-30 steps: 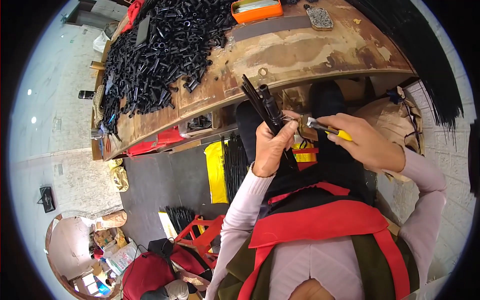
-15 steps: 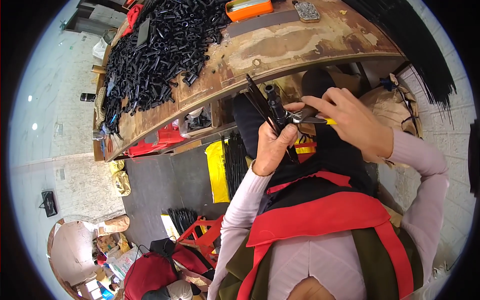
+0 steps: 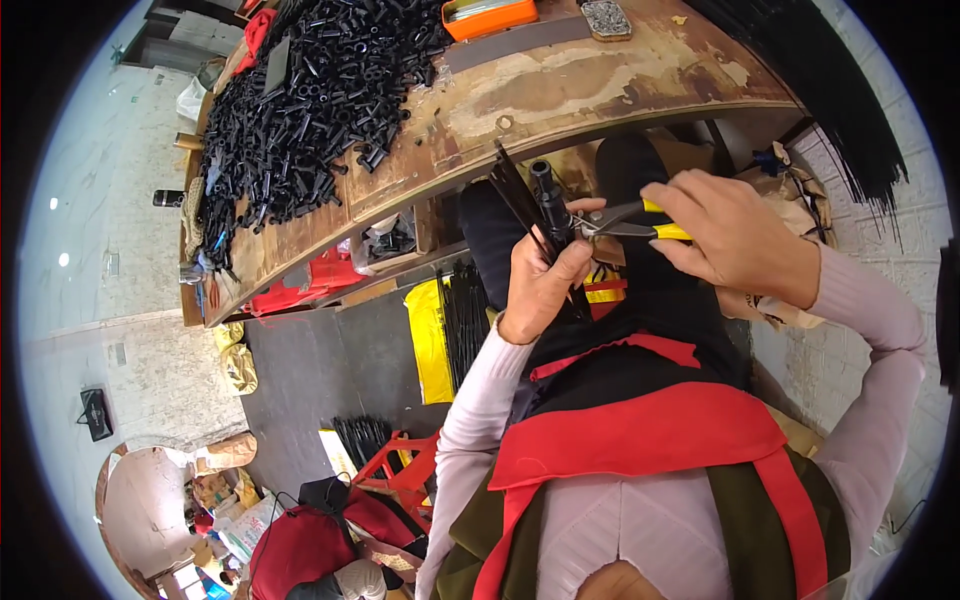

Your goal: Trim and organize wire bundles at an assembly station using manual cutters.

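My left hand [image 3: 540, 285] is closed round a bundle of thin black rods [image 3: 520, 198] and a black tubular fitting [image 3: 548, 195], resembling part of an umbrella frame. The fitting's hollow end points up and away from me. My right hand [image 3: 730, 235] grips pliers [image 3: 622, 222] with grey metal arms and yellow grips, the handles spread apart. Their head meets fine pale wire [image 3: 583, 222] beside the fitting, near my left thumb. Whether the jaws bite the wire I cannot tell.
A worn wooden bench [image 3: 540, 85] bears a heap of black tubular parts [image 3: 310, 120], an orange box [image 3: 490, 18] and a small patterned tin [image 3: 606, 20]. Long black rods [image 3: 840, 110] hang at right. Another person in red [image 3: 310, 545] sits at lower left.
The pliers' handles have spread apart, and my right hand has shifted slightly right with its fingers wider. My left hand still holds the bundle in nearly the same place.
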`<control>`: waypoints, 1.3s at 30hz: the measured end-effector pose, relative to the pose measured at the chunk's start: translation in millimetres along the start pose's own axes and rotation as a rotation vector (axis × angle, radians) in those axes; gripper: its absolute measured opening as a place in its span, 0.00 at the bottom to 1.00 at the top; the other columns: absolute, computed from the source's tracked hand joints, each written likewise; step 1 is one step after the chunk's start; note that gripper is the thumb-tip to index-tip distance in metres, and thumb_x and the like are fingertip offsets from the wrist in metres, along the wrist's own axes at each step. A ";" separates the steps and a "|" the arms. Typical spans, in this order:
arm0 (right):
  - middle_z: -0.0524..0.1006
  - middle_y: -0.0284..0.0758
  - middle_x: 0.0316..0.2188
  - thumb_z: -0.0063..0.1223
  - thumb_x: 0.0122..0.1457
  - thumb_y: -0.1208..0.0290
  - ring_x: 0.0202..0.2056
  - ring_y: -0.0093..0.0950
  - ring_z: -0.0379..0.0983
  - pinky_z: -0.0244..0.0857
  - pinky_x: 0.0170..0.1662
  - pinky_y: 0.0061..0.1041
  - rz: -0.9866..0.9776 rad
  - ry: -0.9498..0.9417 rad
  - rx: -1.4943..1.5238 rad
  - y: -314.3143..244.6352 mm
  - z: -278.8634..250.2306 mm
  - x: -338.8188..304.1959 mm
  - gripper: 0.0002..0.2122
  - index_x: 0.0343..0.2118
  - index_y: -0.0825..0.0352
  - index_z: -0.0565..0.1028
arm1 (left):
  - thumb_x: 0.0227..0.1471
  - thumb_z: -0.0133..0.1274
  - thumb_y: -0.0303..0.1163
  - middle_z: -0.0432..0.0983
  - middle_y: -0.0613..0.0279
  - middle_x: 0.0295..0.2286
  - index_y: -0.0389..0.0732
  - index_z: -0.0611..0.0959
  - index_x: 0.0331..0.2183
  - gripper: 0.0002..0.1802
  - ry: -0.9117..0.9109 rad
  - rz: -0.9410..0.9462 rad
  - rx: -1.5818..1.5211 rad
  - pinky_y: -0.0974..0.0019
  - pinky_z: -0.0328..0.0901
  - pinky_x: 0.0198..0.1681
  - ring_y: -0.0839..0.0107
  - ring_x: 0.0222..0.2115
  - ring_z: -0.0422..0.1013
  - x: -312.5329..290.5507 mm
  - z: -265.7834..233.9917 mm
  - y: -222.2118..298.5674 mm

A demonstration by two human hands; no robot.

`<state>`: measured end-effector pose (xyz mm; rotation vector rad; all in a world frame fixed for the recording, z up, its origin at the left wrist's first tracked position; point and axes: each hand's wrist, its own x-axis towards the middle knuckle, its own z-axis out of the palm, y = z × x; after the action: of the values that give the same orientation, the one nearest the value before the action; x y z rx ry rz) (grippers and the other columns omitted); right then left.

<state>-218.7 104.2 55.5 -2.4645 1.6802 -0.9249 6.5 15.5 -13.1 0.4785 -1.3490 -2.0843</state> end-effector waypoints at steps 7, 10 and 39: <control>0.71 0.38 0.15 0.55 0.56 0.69 0.14 0.30 0.72 0.64 0.19 0.26 0.976 -1.099 1.152 -11.7 -28.8 19.2 0.16 0.42 0.73 0.66 | 0.57 0.56 0.40 0.64 0.74 0.20 0.33 0.74 0.51 0.25 -0.142 -0.049 0.048 0.77 0.54 0.24 0.84 0.21 0.58 0.1 -7.8 1.1; 0.73 0.41 0.25 0.57 0.53 0.69 0.25 0.35 0.74 0.68 0.28 0.29 0.388 -0.577 0.306 -12.7 -32.7 14.1 0.18 0.42 0.74 0.67 | 0.55 0.57 0.49 0.60 0.72 0.19 0.28 0.70 0.52 0.36 -0.092 -0.034 0.053 0.73 0.53 0.22 0.81 0.18 0.54 3.4 -4.5 -2.0; 0.69 0.32 0.18 0.39 0.66 0.45 0.14 0.18 0.60 0.54 0.17 0.19 0.900 -0.944 1.131 -14.1 -18.9 15.6 0.26 0.34 0.70 0.69 | 0.55 0.58 0.46 0.60 0.68 0.20 0.41 0.66 0.36 0.22 -0.235 -0.090 0.023 0.70 0.56 0.25 0.76 0.21 0.57 -4.1 -20.9 4.9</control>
<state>-212.0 102.4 82.9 -0.9176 1.1210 -0.2822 23.4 2.3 -17.5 0.3164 -1.5097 -2.2572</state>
